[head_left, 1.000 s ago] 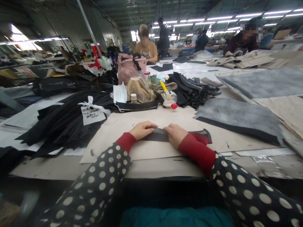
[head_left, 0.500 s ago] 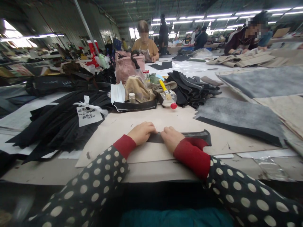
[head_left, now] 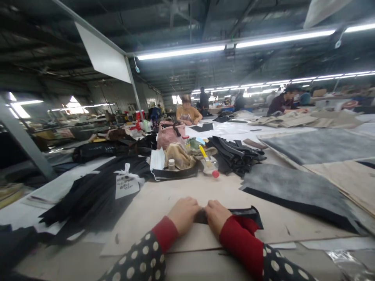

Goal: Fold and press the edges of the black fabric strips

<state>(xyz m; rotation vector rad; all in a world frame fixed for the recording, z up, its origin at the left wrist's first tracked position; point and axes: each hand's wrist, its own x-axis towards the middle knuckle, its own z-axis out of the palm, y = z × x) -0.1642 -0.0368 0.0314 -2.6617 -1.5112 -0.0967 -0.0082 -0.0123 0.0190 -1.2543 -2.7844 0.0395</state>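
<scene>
A narrow black fabric strip with a greyish inner side lies across the pale board in front of me. My left hand is closed on its left part, the fingers bent and pressed down. Close beside it, my right hand pinches the same strip, with a short dark stretch showing between the two hands. Past my right wrist the strip's curved end sticks out to the right. The fingertips are partly hidden behind the knuckles.
Black fabric pieces with a handwritten tag lie left. Ahead are a yellow-handled brush, a bottle with a red cap, a small jar and stacked black strips. A grey panel lies right. Co-workers stand beyond.
My view has tilted upward, so the table and hands sit lower in the picture and more ceiling shows. Both hands remain on the black strip, close together.
</scene>
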